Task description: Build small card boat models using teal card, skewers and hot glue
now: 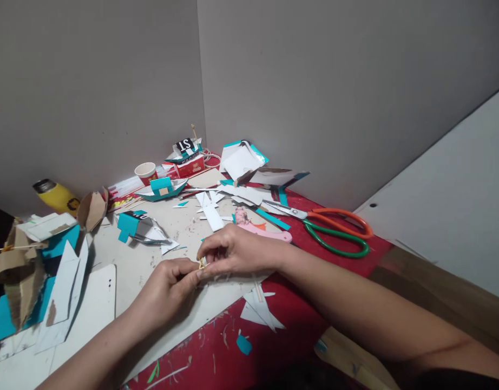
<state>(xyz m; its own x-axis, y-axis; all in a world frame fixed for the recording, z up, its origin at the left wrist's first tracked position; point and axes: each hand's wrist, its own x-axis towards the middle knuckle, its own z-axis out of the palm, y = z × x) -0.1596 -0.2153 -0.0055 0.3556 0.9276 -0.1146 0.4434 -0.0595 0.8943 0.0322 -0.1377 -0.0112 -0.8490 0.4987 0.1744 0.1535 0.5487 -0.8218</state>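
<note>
Fingers of my left hand (174,281) and my right hand (229,252) meet over the pale board (152,314). Between them they pinch a small pale-yellow piece (201,264), which looks like short crossed bits of stick; most of it is hidden by the fingertips. Just beyond my right hand lies a pink-handled cutter (269,233), partly covered by that hand. A small card boat (142,230) with a teal top sits ahead of my left hand. White paper scraps (261,309) lie below my right wrist.
Orange-and-green-handled scissors (334,230) lie at right on the red surface (209,357). Farther back stand a paper cup (146,172), a teal boat (162,188) and another boat on a red box (190,166). At left are a yellow bottle (57,197) and cardboard pieces (24,276).
</note>
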